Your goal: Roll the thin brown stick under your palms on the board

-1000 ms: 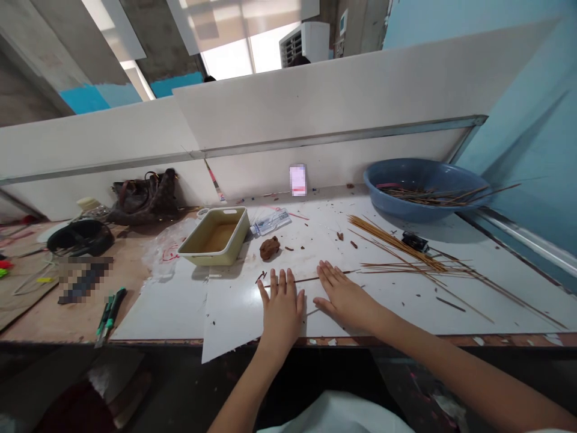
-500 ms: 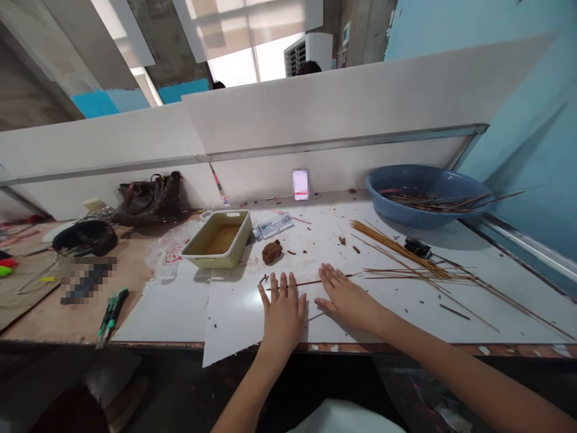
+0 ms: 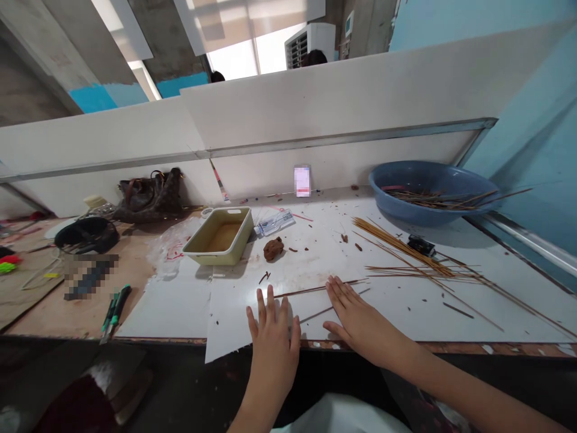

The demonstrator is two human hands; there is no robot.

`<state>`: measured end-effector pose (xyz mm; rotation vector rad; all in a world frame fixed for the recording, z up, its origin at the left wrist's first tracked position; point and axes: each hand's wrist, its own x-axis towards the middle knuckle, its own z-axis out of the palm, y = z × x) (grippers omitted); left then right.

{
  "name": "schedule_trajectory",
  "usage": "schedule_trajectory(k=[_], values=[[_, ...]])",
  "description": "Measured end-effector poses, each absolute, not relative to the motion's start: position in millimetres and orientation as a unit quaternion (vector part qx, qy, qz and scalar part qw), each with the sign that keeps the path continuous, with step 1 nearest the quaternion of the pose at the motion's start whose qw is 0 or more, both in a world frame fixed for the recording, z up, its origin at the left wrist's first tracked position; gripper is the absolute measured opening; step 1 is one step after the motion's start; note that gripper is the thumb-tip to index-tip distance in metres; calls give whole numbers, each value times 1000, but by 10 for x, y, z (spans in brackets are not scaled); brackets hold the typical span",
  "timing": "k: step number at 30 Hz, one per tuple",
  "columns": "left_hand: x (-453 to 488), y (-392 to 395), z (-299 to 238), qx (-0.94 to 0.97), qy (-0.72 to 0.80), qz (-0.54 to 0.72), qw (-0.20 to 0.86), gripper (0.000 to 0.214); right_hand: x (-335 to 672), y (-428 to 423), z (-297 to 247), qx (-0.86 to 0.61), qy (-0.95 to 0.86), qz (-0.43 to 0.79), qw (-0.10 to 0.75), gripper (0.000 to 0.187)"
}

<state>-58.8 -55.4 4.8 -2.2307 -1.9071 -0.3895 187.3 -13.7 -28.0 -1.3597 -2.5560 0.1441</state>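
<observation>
A thin brown stick, apparently coated in brown clay, lies crosswise on the white sheet. My left hand rests flat with fingers spread, its fingertips at the stick's left end. Flat too, my right hand has its fingers stretched across the stick nearer its right end. A second thin grey line runs below the stick between my hands; whether it is a stick or a shadow I cannot tell. Beyond my left hand sit a lump of brown clay and small clay scraps.
A green tub of brownish liquid stands left of the clay. Bundled thin sticks lie right, before a blue basin holding more. A phone leans on the partition. A cutter and handbag lie left.
Both hands have drawn back toward me on the sheet, the left one further. More of the brown stick shows between them. The view has shifted slightly.
</observation>
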Motion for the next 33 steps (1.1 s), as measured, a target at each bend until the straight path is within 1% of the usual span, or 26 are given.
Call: schedule_trajectory(k=[3,7,12,17,26,33], values=[[-478,-569,101,-762,-631,-131,66,44,1825,-119,-188,-453,-881,60,120,87],[-289,-641,8,-784,-605,-128,44,49,1813,-100,-144,-460,-879,75,102,86],[-278,-539,-66,-748,-647,-128,75,54,1820,-73,-145,-464,-877,81,91,86],[-367,-327,-52,-746,-652,-112,73,54,1715,7,-163,-448,-885,70,107,86],[-477,-490,-237,-768,-623,-112,104,58,1670,-149,-415,-470,-872,29,131,88],[-381,-114,-91,-745,-656,-86,82,60,1631,222,-225,-482,-869,65,86,91]])
